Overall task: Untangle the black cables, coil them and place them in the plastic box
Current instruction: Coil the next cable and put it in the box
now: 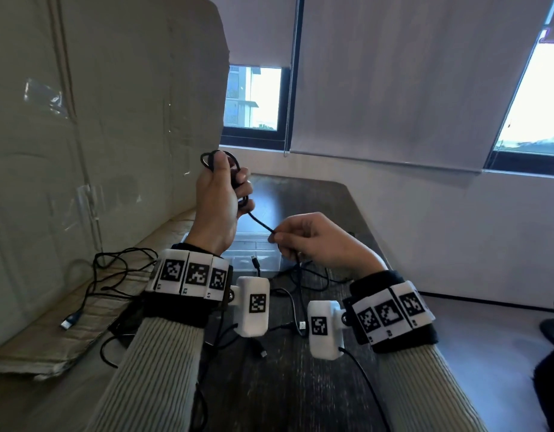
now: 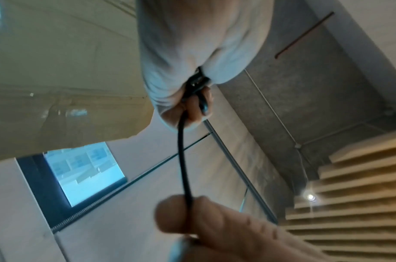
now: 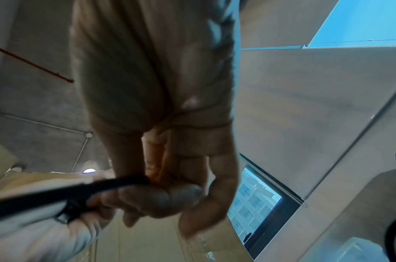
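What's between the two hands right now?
A short run of the black cable, slanting from the coil in the raised left hand down to the right hand, which pinches it. Nothing else crosses that gap; head and left wrist views both show it.

Loose cables (image 1: 300, 285) ring the plastic box (image 1: 253, 254); cardboard sheet (image 1: 98, 120) walls the left.

Office room (roller blinds (image 1: 394, 73), dark desk (image 1: 316, 385), neighbouring building outside).

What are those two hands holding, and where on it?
One black cable. The left hand grips its coiled loops; the right hand pinches the loose run just below the coil.
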{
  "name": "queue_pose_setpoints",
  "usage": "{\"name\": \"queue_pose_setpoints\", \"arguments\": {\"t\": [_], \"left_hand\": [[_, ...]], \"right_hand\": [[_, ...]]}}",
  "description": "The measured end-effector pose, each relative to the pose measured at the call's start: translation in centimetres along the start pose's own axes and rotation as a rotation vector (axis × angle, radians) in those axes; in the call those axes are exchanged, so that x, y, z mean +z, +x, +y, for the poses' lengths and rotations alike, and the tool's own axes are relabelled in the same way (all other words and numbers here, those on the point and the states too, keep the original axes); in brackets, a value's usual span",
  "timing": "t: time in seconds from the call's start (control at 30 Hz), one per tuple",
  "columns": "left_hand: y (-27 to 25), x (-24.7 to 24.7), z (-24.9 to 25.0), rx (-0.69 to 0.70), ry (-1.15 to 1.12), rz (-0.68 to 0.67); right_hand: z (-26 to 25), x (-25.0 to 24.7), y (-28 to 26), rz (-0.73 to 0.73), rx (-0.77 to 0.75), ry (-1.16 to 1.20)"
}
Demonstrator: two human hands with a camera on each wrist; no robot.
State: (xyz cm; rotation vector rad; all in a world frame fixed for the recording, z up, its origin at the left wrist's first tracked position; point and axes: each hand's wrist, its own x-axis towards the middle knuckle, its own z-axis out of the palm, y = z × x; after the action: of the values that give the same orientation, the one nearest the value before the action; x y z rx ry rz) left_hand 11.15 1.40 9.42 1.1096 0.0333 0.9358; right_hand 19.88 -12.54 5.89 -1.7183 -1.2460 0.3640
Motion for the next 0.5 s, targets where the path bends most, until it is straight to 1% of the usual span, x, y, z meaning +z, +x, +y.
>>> {"name": "queue_pose_setpoints", "arguments": {"t": [0.13,0.2,0.27,0.3,0.37,0.4,0.43,0.5], "left_hand": [[0.2,-0.8,-1.1,0.162,0.314,-0.023],[0.6,-1.4,-2.1,0.212,0.448,-0.055],[0.8,-1.8,-2.8,0.238,0.584,-0.09],[0.9,-1.8,-3.0,0.26,0.674,-0.111],[0.6,-1.8,-3.4,0.317,0.923,-0.174],[0.3,-1.6,-3.6,0.336,1.049,-0.21],[0.2,-1.6,-3.9,0.332,1.145,-0.241],[0.0,-1.7,-4.1,0.265,1.213,-0.314]], "right_hand": [[-1.0,-0.4,-0.7,-0.094,0.086,-0.096],[-1.8,-0.6,-1.3,-0.146,0.149,-0.076],[-2.4,-0.9,-1.7,-0.171,0.167,-0.088],[-2.5,-1.1,-1.8,-0.156,0.143,-0.158],[-2.6,-1.5,-1.6,-0.083,0.044,-0.36],[-2.5,-1.6,-1.5,-0.045,-0.002,-0.403],[-2.4,-1.8,-1.5,-0.019,-0.028,-0.385],[-2.5,-2.1,-1.7,-0.004,-0.056,-0.301]]}}
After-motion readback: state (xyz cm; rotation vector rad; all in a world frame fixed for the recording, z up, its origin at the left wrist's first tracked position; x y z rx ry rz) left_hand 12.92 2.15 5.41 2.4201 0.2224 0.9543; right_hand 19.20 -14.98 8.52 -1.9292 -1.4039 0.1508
